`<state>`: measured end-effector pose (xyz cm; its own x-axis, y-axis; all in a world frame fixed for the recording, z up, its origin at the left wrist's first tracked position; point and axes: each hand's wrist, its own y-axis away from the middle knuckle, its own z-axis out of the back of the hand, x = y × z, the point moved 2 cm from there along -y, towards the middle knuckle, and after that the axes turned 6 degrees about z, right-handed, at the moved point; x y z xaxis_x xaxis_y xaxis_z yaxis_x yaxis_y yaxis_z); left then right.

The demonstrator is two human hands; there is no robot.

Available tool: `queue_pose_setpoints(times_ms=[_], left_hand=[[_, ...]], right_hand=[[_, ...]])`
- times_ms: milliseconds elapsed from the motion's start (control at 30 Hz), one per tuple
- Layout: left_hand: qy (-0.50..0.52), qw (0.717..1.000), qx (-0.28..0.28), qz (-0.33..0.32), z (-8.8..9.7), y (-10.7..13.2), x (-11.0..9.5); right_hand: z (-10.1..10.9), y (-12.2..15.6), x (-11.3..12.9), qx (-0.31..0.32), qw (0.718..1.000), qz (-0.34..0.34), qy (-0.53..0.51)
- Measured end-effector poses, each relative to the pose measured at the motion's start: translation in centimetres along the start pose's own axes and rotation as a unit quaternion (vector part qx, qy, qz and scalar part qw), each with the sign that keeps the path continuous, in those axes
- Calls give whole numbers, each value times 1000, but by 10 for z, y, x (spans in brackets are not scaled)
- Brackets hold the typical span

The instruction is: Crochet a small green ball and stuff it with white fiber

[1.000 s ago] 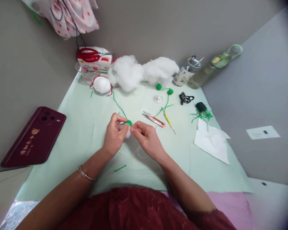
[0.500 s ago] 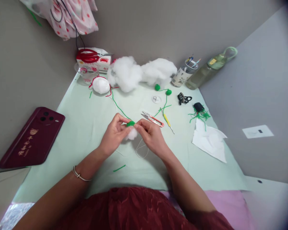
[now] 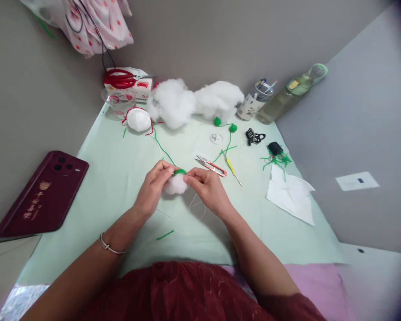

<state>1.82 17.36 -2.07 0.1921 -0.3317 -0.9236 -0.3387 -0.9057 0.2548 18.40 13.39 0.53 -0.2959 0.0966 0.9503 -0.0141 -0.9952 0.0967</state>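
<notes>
My left hand [image 3: 153,187] and my right hand [image 3: 207,188] meet at the middle of a pale green cloth [image 3: 120,178]. Both pinch a small green crocheted piece [image 3: 179,171] with a tuft of white stuffing [image 3: 175,184] bulging below it. A green yarn strand [image 3: 162,147] runs from the piece back toward a white ball [image 3: 138,119]. A thin white thread [image 3: 195,209] loops on the cloth under my right hand. A bracelet sits on my left wrist.
Thread snips [image 3: 212,166] and a yellow crochet hook [image 3: 233,170] lie just beyond my right hand. White stuffing heaps [image 3: 194,100], red scissors [image 3: 120,80] on a box, a pen cup [image 3: 252,104], a bottle [image 3: 287,96], white paper [image 3: 290,194] and a dark red phone [image 3: 42,194] surround the cloth.
The white stuffing tuft shows more below the green piece than before. Both hands have stayed together at the same spot, shifting only slightly.
</notes>
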Motion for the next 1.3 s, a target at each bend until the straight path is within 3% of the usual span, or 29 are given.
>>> queue_pose_setpoints(times_ms=[200, 500, 600, 767, 1000, 1167, 1300], left_hand=[[43, 998, 43, 35, 0, 1, -4], [68, 998, -3, 1, -9, 3, 11], [46, 998, -34, -35, -9, 2, 12], [3, 992, -80, -101, -5, 3, 10], [-19, 995, -25, -99, -4, 6, 1], [-28, 996, -15, -89, -5, 2, 2], [-36, 993, -52, -102, -5, 0, 7]], right_hand=[[7, -5, -2, -40, 995, 26, -88], [-21, 7, 1, -104, 993, 53, -3], [-27, 9, 3, -91, 992, 71, 48], [-26, 4, 1, -37, 998, 23, -48], [-15, 1, 1, -87, 995, 43, 28], [-10, 4, 5, -55, 995, 60, 54], [-18, 15, 17, -26, 985, 87, 147]])
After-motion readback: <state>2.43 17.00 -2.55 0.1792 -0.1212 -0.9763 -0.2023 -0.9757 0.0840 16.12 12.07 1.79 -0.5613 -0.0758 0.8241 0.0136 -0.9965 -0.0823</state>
